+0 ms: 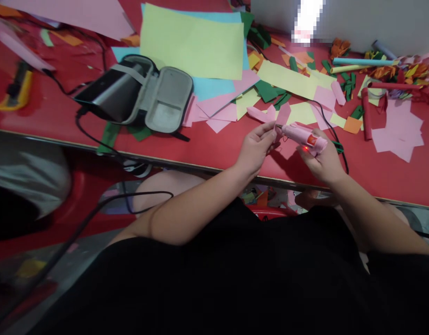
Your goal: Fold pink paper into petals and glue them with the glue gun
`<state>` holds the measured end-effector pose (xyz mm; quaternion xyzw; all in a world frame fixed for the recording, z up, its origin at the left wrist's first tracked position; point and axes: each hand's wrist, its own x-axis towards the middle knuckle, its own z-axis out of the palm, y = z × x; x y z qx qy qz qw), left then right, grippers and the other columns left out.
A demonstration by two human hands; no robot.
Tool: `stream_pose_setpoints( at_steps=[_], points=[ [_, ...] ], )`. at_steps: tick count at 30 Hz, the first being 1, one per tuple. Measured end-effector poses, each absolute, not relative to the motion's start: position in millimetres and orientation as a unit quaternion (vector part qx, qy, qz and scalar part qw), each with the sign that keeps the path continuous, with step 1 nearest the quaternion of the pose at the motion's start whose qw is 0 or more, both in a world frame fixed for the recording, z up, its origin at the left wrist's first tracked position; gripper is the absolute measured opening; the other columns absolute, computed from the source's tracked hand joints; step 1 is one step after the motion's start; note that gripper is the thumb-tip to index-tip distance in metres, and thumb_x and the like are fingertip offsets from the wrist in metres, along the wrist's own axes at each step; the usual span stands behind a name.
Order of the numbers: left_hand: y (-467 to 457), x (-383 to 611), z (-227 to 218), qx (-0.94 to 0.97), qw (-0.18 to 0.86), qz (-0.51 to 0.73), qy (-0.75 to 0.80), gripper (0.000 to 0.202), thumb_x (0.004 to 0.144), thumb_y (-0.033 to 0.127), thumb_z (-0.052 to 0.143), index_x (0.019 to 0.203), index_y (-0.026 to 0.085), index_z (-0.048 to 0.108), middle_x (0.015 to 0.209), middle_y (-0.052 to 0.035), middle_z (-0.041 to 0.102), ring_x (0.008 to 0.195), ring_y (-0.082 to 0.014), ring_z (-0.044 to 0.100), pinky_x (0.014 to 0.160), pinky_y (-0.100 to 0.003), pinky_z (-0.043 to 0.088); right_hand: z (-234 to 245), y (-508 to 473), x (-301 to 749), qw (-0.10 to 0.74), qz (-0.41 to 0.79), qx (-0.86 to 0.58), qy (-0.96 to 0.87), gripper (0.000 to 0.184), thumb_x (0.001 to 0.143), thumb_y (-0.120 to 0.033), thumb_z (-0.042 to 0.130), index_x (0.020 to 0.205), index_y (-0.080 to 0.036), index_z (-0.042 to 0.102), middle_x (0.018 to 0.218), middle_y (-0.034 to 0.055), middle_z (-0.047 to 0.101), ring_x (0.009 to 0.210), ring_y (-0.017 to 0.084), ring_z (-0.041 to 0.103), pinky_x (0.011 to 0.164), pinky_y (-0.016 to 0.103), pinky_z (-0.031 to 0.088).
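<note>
My right hand (321, 162) is wrapped around a pink glue gun (302, 137) with a small red light lit on its body; its nozzle points left. My left hand (256, 148) pinches a folded pink paper piece (270, 115) right at the nozzle tip, fingers closed on it. Both hands hover just above the front part of the red table (214, 149). A black cord (328, 125) runs from the glue gun back across the table.
An open grey case (161, 97) holding a black device lies at left with black cables trailing off the edge. Large yellow-green, blue and pink sheets (193, 42) lie behind it. Paper scraps, rolled paper tubes (360, 61) and pink squares (397, 132) litter the right side.
</note>
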<state>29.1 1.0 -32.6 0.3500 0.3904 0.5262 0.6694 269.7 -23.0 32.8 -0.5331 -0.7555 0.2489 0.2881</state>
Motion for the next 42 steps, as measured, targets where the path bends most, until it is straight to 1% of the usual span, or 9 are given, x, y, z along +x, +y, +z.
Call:
stream_pose_setpoints(
  at_steps=[3,7,12,15,24,29,35,38,42],
  points=[
    [1.1,29.4,-32.7,0.345,0.669,0.524,0.399,0.037,0.111,0.035,0.090,0.148,0.029,0.086,0.130,-0.0042,0.093,0.109,-0.0172,0.087,0.104,-0.034,0.073,31.0,-23.2,270.3,0.288,0.242,-0.534,-0.757,0.036,0.112,-0.068,0.074,0.113,-0.034,0.064,0.110,0.0095,0.072,0.098,0.036,0.073,0.096,0.062,0.069],
    [1.3,29.8,-31.9,0.336,0.671,0.528,0.397,0.036,0.111,0.033,0.090,0.147,0.029,0.086,0.129,-0.0036,0.093,0.111,-0.0166,0.087,0.104,-0.032,0.073,30.2,-23.9,268.9,0.295,0.235,-0.528,-0.761,0.034,0.112,-0.067,0.075,0.112,-0.034,0.065,0.112,0.0100,0.073,0.103,0.038,0.074,0.102,0.065,0.070],
    [0.5,29.6,-29.6,0.336,0.672,0.529,0.395,0.035,0.112,0.029,0.088,0.147,0.029,0.085,0.142,-0.0060,0.092,0.130,-0.0203,0.088,0.104,-0.031,0.073,32.8,-23.5,268.7,0.314,0.229,-0.515,-0.764,0.032,0.112,-0.064,0.073,0.109,-0.033,0.068,0.108,0.0086,0.069,0.095,0.035,0.073,0.092,0.060,0.069],
    [0.3,29.4,-28.3,0.338,0.670,0.529,0.396,0.035,0.112,0.029,0.088,0.146,0.029,0.085,0.144,-0.0065,0.092,0.134,-0.0215,0.087,0.103,-0.030,0.073,35.2,-24.4,269.9,0.315,0.232,-0.516,-0.762,0.031,0.112,-0.064,0.073,0.114,-0.033,0.070,0.107,0.0085,0.068,0.092,0.034,0.073,0.086,0.057,0.068],
    [-0.4,31.8,-21.4,0.313,0.663,0.526,0.430,0.033,0.111,0.024,0.087,0.144,0.029,0.085,0.134,-0.0037,0.094,0.126,-0.0197,0.088,0.097,-0.028,0.073,39.7,-27.5,271.3,0.302,0.226,-0.520,-0.766,0.030,0.111,-0.060,0.073,0.103,-0.032,0.063,0.107,0.0085,0.068,0.094,0.035,0.073,0.089,0.060,0.068],
    [0.9,30.8,-26.6,0.321,0.673,0.530,0.403,0.032,0.111,0.024,0.086,0.143,0.027,0.083,0.137,-0.0050,0.093,0.128,-0.0196,0.088,0.099,-0.027,0.072,37.4,-27.2,272.4,0.307,0.227,-0.531,-0.756,0.031,0.113,-0.063,0.073,0.111,-0.032,0.067,0.107,0.0091,0.071,0.093,0.035,0.073,0.087,0.059,0.068],
    [0.9,31.4,-28.5,0.322,0.669,0.539,0.397,0.035,0.108,0.031,0.092,0.142,0.027,0.084,0.135,-0.0052,0.094,0.122,-0.0176,0.089,0.096,-0.024,0.070,25.4,-20.9,275.9,0.338,0.214,-0.492,-0.773,0.048,0.113,-0.078,0.071,0.112,-0.030,0.067,0.105,0.0090,0.071,0.088,0.032,0.072,0.080,0.056,0.066],
    [0.4,32.3,-24.8,0.304,0.674,0.540,0.401,0.032,0.108,0.025,0.090,0.140,0.027,0.085,0.134,-0.0040,0.094,0.118,-0.0161,0.088,0.094,-0.022,0.070,19.6,-19.1,277.5,0.338,0.208,-0.490,-0.776,0.049,0.114,-0.079,0.070,0.116,-0.030,0.070,0.105,0.0096,0.071,0.087,0.033,0.072,0.079,0.057,0.066],
    [0.0,33.4,-20.2,0.286,0.672,0.545,0.411,0.029,0.109,0.018,0.086,0.136,0.027,0.087,0.131,-0.0028,0.095,0.117,-0.0156,0.088,0.094,-0.022,0.070,19.8,-20.6,277.9,0.328,0.205,-0.487,-0.783,0.050,0.115,-0.078,0.068,0.130,-0.031,0.076,0.113,0.0121,0.075,0.099,0.038,0.078,0.088,0.062,0.071]
  ],
)
